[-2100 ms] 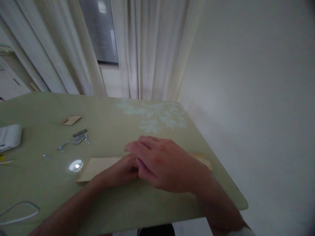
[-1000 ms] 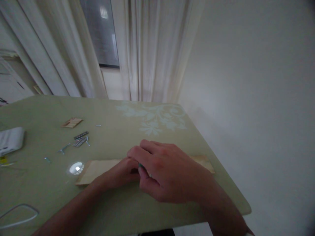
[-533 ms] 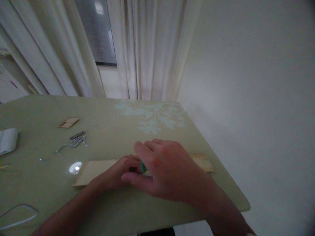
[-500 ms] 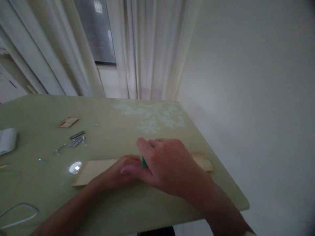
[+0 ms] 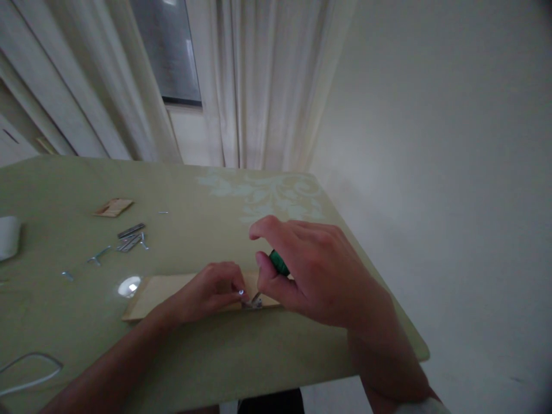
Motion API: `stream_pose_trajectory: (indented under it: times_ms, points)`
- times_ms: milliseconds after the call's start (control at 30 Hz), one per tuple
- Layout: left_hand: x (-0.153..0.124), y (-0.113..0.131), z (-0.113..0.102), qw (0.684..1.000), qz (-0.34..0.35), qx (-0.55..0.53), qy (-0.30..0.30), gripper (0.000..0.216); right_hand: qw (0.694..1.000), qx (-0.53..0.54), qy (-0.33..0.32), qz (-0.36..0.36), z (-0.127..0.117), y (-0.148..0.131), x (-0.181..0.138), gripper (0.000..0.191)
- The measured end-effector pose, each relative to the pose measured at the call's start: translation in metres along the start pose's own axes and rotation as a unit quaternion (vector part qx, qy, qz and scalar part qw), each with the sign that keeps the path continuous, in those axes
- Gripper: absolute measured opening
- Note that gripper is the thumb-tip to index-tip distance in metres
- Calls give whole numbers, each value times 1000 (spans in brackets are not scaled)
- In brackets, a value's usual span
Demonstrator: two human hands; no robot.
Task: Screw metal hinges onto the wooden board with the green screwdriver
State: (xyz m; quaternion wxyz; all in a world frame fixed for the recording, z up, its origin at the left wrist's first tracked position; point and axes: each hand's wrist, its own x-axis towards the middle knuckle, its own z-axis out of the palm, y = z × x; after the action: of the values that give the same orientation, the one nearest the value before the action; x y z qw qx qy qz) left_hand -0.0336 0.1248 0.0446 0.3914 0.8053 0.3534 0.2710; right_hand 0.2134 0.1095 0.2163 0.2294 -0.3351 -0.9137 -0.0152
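Observation:
A pale wooden board (image 5: 168, 283) lies lengthwise near the table's front edge. At its near edge is a small metal hinge (image 5: 252, 304), partly covered by fingers. My left hand (image 5: 215, 287) rests over the board, thumb and fingers pinched around a small shiny screw (image 5: 241, 292) beside the hinge. My right hand (image 5: 314, 270) is wrapped around the green handle (image 5: 279, 263) of a screwdriver, its index finger lifted off the handle. The thin metal shaft slants down toward the hinge. My right hand hides the board's right end.
Several metal hinges (image 5: 130, 237) lie left of centre on the table (image 5: 207, 362), with small screws (image 5: 98, 256) close by. Farther back sits a small wooden piece (image 5: 114, 207). A shiny round object (image 5: 129, 286) touches the board's left end. A white cable (image 5: 34, 376) curls at front left.
My right hand has lifted and moved right, away from my left hand, uncovering the screwdriver's shaft and the hinge. The screw at my left fingertips has come into sight. The view has shifted slightly.

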Motion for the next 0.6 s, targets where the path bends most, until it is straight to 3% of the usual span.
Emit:
stream_pose_trajectory:
  times_ms: [133, 167, 233, 300, 367, 500, 600]
  points:
    - [-1, -9, -36, 994, -71, 53, 69, 29, 1000, -16, -14, 10, -1, 0, 3, 20]
    - [-3, -16, -48, 985, -102, 81, 112, 33, 999, -21, -24, 20, -1, 0, 3, 21]
    - [-12, -32, -74, 947, -173, 174, 208, 40, 997, -31, -58, 40, -1, 1, 4, 22]
    - [-24, -50, -95, 871, -270, 305, 274, 36, 993, -44, -91, 53, 0, 2, 5, 23]
    - [-36, -65, -109, 819, -340, 378, 264, 33, 990, -59, -111, 57, 3, 3, 6, 22]
    - [-48, -73, -116, 808, -400, 379, 206, 33, 989, -67, -117, 54, 6, 3, 8, 20]
    - [-39, -61, -106, 796, -378, 415, 227, 39, 991, -58, -108, 56, 6, 3, 8, 21]
